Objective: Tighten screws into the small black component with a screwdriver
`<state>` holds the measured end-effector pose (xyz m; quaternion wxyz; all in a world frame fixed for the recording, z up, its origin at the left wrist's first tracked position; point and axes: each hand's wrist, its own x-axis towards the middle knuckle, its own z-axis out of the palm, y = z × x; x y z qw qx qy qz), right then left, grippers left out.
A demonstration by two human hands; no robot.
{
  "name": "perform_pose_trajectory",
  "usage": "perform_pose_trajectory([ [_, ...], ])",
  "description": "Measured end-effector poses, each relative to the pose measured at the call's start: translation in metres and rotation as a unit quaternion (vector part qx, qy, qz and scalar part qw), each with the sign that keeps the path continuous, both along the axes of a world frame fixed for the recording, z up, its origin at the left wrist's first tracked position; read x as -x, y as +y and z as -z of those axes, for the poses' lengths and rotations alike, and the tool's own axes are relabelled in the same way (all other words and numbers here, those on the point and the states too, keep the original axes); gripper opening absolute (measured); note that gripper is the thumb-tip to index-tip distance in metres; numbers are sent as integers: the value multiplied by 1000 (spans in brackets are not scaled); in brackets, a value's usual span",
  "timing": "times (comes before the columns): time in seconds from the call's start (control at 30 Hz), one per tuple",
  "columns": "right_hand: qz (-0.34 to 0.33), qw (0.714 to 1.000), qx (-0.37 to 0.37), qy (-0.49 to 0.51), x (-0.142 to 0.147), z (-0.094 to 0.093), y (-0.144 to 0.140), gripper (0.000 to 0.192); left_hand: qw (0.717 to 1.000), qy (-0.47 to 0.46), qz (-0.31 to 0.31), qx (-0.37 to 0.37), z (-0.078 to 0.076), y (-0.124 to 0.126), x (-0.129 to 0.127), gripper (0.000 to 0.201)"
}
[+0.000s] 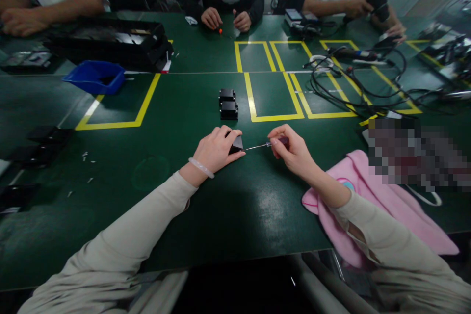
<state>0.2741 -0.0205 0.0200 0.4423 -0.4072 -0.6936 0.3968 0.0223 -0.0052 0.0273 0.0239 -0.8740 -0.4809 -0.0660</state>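
Note:
My left hand (217,149) rests on the green table (176,108) and grips a small black block (236,144) between thumb and fingers. My right hand (290,149) pinches a thin screwdriver (263,145) with a dark handle; its metal tip points left and touches the block's side. Two more small black blocks (228,104) sit together a little farther away on the table, straight ahead of my hands. A pale bracelet circles my left wrist.
A pink cloth (371,206) lies under my right forearm. A blue tray (94,77) and a black case (110,41) stand at the far left. Tangled black cables (353,83) cover the yellow-taped boxes at right. Three other people sit across the table; small black parts (47,137) lie at the left edge.

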Motion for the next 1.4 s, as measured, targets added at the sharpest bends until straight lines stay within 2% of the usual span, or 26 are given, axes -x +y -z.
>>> perform_pose_trajectory([
  [0.3,5,1000,6,-15,0,-2,0,17,1000,0,-2,3,0,0,1,52],
  [0.47,0,1000,7,-3,0,-2,0,14,1000,2,-1,6,-1,0,0,53],
  [0.7,5,1000,19,-13,-1,-2,0,24,1000,2,0,3,0,0,1,52],
  [0.87,1,1000,5,-8,-2,0,0,16,1000,-1,1,5,0,0,1,51],
  [1.4,2,1000,18,-11,-1,2,2,12,1000,1,-1,-2,1,0,1,52],
])
